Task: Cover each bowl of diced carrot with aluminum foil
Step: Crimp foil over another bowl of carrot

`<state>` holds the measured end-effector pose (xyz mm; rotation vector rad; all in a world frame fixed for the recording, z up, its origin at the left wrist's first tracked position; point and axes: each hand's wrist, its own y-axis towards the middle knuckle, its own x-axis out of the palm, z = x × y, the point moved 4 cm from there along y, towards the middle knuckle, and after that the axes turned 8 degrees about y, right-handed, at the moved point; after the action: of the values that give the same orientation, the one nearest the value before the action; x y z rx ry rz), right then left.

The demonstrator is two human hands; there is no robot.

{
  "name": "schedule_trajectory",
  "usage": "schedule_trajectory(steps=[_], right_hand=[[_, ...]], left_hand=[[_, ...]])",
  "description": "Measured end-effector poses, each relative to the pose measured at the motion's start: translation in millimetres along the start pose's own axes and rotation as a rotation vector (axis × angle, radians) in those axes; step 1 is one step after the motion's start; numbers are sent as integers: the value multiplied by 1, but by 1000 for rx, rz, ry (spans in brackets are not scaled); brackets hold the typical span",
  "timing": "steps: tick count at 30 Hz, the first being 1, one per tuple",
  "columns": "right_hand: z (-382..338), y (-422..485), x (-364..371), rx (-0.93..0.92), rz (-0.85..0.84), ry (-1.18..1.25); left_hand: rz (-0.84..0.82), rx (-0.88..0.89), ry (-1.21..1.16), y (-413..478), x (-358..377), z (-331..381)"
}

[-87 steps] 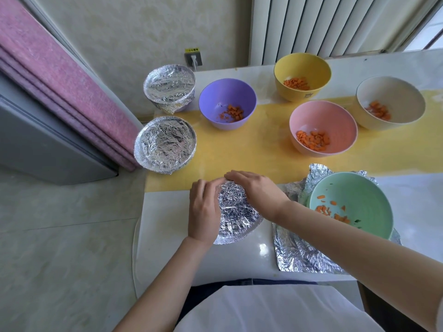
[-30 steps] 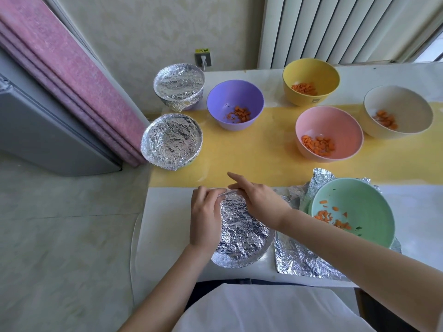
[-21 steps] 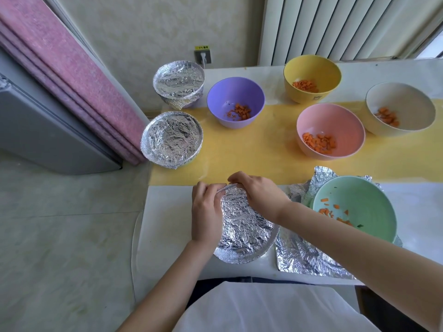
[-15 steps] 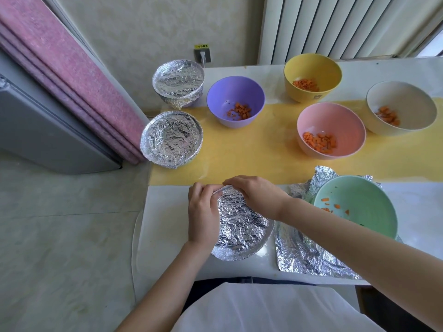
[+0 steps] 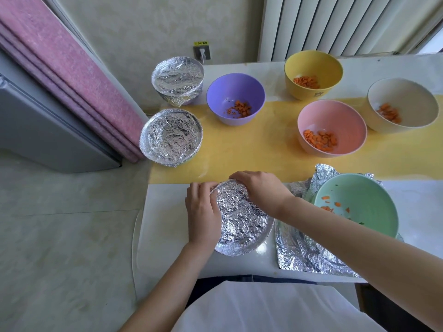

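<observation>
A foil-covered bowl [image 5: 242, 221] sits at the table's front edge. My left hand [image 5: 202, 213] curls over its left rim, fingers on the foil. My right hand [image 5: 261, 190] curls over the far rim, pressing the foil down. To the right, a green bowl [image 5: 366, 200] with diced carrot stands open on a loose foil sheet [image 5: 302, 255]. Two more foil-covered bowls stand at the left: the near one [image 5: 170, 137] and the far one [image 5: 177, 80]. Open bowls with carrot: purple [image 5: 235, 92], yellow [image 5: 312, 68], pink [image 5: 333, 121], beige [image 5: 405, 101].
A yellow runner [image 5: 251, 152] crosses the white table [image 5: 165, 236]. A pink curtain [image 5: 67, 75] and a grey cabinet [image 5: 48, 140] stand at the left. A wall socket [image 5: 202, 52] and a radiator [image 5: 335, 25] are behind the table.
Both hands have worked round the rim of the front bowl, crimping the foil; the right hand has shifted along the far edge. The other bowls have not moved.
</observation>
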<state>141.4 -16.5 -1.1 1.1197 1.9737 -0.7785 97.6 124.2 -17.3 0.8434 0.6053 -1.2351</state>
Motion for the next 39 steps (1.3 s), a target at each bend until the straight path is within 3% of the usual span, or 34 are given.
schedule_trajectory(steps=[5, 15, 20, 23, 27, 39], right_hand=[[-10, 0, 2, -34, -18, -92], [-10, 10, 15, -31, -129, -51], [2, 11, 16, 80, -1, 115], [13, 7, 16, 146, 10, 199], [19, 3, 26, 190, -99, 212], [23, 16, 33, 237, -248, 145]], left_hand=[[-82, 71, -50, 5, 3, 5], [-40, 92, -37, 4, 2, -2], [-16, -90, -78, 2, -1, -10], [-112, -171, -46, -4, 5, -16], [-260, -247, -15, -10, 21, -23], [-202, -230, 10, -9, 25, -22]])
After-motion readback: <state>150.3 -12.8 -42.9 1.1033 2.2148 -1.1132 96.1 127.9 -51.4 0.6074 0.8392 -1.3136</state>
